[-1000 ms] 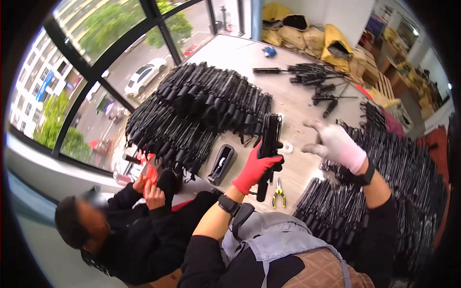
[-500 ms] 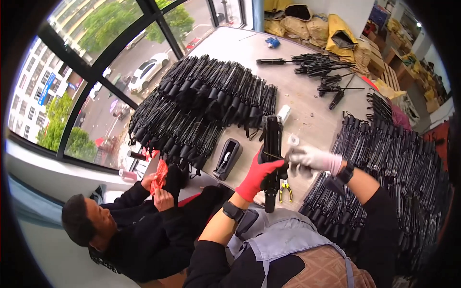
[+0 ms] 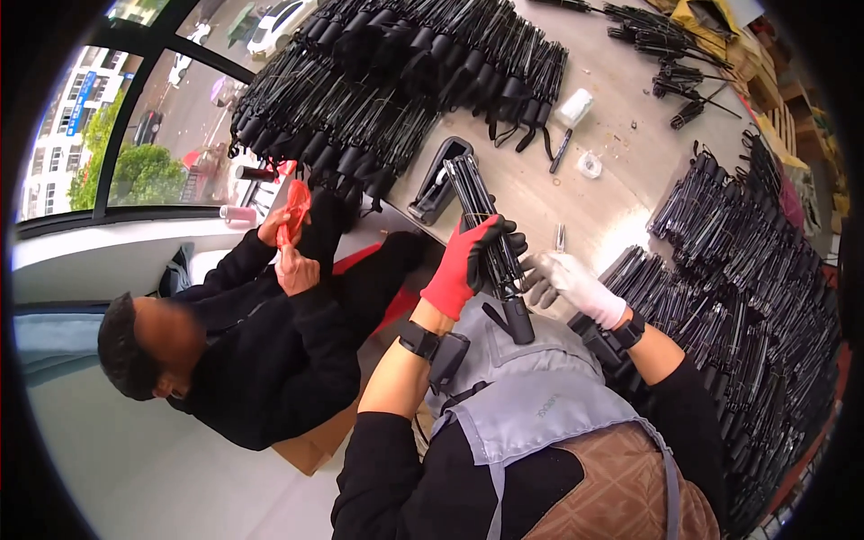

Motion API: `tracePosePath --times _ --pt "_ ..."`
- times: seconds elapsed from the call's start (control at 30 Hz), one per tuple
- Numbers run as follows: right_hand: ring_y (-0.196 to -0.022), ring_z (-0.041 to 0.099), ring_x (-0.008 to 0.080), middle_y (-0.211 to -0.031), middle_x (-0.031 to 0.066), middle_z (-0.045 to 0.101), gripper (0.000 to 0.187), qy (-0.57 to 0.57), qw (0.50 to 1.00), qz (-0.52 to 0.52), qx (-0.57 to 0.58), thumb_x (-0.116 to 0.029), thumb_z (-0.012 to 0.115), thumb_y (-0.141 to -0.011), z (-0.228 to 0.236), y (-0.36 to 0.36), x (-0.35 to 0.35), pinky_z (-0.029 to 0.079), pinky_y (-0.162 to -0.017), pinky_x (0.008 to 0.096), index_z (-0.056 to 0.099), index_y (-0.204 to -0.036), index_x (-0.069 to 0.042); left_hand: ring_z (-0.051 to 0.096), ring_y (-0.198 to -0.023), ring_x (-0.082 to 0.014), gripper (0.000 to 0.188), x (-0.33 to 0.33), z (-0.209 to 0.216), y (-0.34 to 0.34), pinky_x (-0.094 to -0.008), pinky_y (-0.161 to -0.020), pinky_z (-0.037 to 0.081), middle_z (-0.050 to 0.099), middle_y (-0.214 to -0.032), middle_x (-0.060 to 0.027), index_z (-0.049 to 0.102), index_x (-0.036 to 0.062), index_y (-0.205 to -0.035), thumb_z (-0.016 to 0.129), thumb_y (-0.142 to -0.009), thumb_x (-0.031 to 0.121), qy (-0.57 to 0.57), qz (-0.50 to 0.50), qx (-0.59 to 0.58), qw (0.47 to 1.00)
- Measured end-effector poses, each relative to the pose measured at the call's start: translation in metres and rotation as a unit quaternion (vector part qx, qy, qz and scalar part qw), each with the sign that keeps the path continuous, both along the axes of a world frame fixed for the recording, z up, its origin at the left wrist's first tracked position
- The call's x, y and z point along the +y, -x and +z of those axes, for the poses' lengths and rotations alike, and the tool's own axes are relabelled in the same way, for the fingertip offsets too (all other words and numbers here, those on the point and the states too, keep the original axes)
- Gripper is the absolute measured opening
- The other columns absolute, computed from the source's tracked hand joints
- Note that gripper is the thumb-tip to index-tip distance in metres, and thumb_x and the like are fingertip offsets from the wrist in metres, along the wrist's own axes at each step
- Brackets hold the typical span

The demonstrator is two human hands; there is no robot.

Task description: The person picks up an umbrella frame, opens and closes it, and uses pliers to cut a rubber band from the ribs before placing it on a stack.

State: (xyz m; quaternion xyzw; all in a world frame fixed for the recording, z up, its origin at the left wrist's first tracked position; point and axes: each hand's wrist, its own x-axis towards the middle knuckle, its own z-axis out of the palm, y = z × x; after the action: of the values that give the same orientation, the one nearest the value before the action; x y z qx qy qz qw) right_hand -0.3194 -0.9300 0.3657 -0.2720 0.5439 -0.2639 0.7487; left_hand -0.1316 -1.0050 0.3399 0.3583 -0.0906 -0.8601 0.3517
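My left hand (image 3: 470,259), in a red glove with a black palm, is closed around a folded black umbrella frame (image 3: 468,184). Its ribs point up and away to the left, and its black handle (image 3: 517,320) hangs over my grey apron. Just right of the frame, my right hand (image 3: 569,284) wears a white glove, its fingers apart and curved, holding nothing that I can see. Beyond it shows the metal tip of the pliers (image 3: 561,236), their handles hidden behind the glove. A black tape dispenser (image 3: 432,191) stands on the table left of the frame.
Piles of umbrella frames lie at the back left (image 3: 387,81) and right (image 3: 747,270). A tape roll (image 3: 589,165), a pen (image 3: 561,151) and a white block (image 3: 575,107) rest on the table (image 3: 621,81). At left sits a person (image 3: 243,333) holding red fabric (image 3: 293,212).
The view has dipped, so the table appears higher. The umbrella frame went from nearly upright to leaning left at its top. My right hand has drawn nearer to me, fingers spread.
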Motion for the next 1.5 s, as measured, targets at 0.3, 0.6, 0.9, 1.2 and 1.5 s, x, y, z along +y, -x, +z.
tracePosePath --times 0.3,0.6,0.9,1.2,1.5 --pt "-0.071 0.051 0.0089 -0.086 0.0037 0.059 0.034 0.109 0.993 0.029 0.043 -0.029 0.048 -0.101 -0.019 -0.035 -0.015 0.045 -0.068 0.0253 0.060 -0.106 0.002 0.065 -0.092 -0.0267 0.044 -0.006 -0.009 -0.016 -0.0390 -0.076 0.056 0.062 -0.107 -0.0151 0.044 0.0070 -0.131 0.062 -0.090 0.011 -0.022 0.034 0.039 0.998" --pt "-0.074 0.065 0.0201 -0.088 0.0118 0.067 0.029 0.010 0.954 0.003 0.301 -0.023 0.049 -0.096 -0.109 0.063 0.065 0.052 -0.067 0.0317 0.059 -0.104 0.002 0.062 -0.099 -0.0417 0.082 -0.204 -0.022 -0.106 -0.0463 -0.081 0.051 0.064 -0.105 -0.0258 0.043 0.0064 -0.136 0.081 -0.066 0.028 0.408 -0.132 -0.709 0.560" --pt "-0.080 0.065 0.0369 -0.083 0.0215 0.067 0.027 -0.096 0.867 -0.063 0.485 -0.025 0.055 -0.089 -0.113 0.086 0.193 0.050 -0.073 0.0447 0.064 -0.092 0.000 0.034 -0.135 -0.0324 0.067 -0.293 -0.103 -0.171 -0.0613 -0.103 0.027 0.042 -0.145 -0.0088 0.031 0.0271 -0.148 0.057 -0.086 0.036 0.402 -0.237 -0.879 0.102" --pt "-0.085 0.065 0.0392 -0.086 0.0218 0.067 0.032 -0.200 0.821 -0.029 0.534 -0.032 0.052 -0.089 -0.123 0.080 0.218 0.051 -0.078 0.0474 0.066 -0.093 -0.004 0.064 -0.099 -0.0218 0.029 -0.026 -0.090 0.084 -0.0338 -0.089 0.048 0.067 -0.108 -0.0140 0.063 -0.0006 -0.115 0.063 -0.086 0.004 0.590 -0.267 -0.350 0.677" --pt "-0.079 0.065 0.0402 -0.080 0.0229 0.065 0.033 -0.121 0.822 0.077 0.550 -0.029 0.051 -0.090 -0.104 0.074 0.182 0.051 -0.071 0.0518 0.058 -0.114 -0.009 0.056 -0.103 -0.0434 0.064 0.147 -0.194 0.247 -0.0491 -0.087 0.046 0.055 -0.109 -0.0310 0.037 -0.0066 -0.125 0.069 -0.074 0.015 0.481 -0.444 -0.416 0.631"
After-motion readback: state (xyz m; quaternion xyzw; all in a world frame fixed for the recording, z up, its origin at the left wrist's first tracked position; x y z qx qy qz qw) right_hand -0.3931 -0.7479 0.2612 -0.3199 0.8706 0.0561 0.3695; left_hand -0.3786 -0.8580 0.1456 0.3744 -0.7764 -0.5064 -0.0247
